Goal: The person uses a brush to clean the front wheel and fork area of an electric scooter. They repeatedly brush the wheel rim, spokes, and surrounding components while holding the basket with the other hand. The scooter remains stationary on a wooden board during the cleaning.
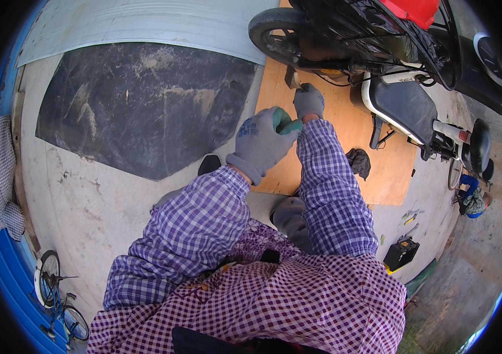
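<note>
Both my hands wear grey work gloves with green on the fingers. My right hand [309, 101] is closed round the handle of a brush [291, 77], whose flat dark head points toward the motorbike's wheel over the wooden board [280, 162]. Just left of and nearer than it, my left hand [264, 141] has its thumb and fingers curled together beside the right cuff. Whether anything is pinched there is hidden. Ahead of my hands, a black motorbike [333, 47] rises from the board.
Left of the board, a dark, dusty sheet [150, 106] lies on the concrete. A dark crumpled cloth [358, 163] rests right of my right sleeve. Farther right are a white-and-black scooter [401, 106], a black box [402, 254] and a person [475, 200]. A blue bicycle [56, 295] stands lower left.
</note>
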Action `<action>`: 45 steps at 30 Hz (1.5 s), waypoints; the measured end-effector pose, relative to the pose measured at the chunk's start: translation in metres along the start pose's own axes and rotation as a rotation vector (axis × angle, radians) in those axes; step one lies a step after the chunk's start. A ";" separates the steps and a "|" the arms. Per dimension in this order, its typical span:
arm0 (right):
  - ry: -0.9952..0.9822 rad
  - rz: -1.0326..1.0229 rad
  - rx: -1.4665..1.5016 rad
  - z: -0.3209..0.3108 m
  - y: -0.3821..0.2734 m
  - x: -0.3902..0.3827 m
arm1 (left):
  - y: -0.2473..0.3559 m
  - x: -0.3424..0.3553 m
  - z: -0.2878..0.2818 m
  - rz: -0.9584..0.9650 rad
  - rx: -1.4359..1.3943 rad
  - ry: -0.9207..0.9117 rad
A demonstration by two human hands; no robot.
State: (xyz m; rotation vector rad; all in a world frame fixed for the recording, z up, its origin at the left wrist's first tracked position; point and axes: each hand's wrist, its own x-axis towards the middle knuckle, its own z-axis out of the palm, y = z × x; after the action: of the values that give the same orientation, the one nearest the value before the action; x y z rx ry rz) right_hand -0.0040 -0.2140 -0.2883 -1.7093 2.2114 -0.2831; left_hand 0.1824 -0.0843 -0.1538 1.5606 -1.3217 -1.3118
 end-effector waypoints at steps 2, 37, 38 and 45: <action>0.041 0.016 0.059 -0.003 0.001 -0.008 | 0.000 0.000 0.000 0.007 -0.008 0.000; -0.167 0.600 1.368 0.013 -0.037 0.015 | -0.008 -0.006 0.002 -0.009 0.020 -0.024; -0.193 0.601 1.390 0.014 -0.040 0.020 | -0.006 -0.006 0.001 -0.012 0.028 -0.024; -0.352 0.556 1.018 -0.011 -0.024 0.019 | 0.002 -0.005 -0.005 0.012 -0.003 0.011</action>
State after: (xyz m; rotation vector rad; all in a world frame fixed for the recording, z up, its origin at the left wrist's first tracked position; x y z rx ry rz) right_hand 0.0089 -0.2391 -0.2728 -0.5326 1.6844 -0.7272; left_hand 0.1870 -0.0806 -0.1498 1.5537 -1.3199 -1.2957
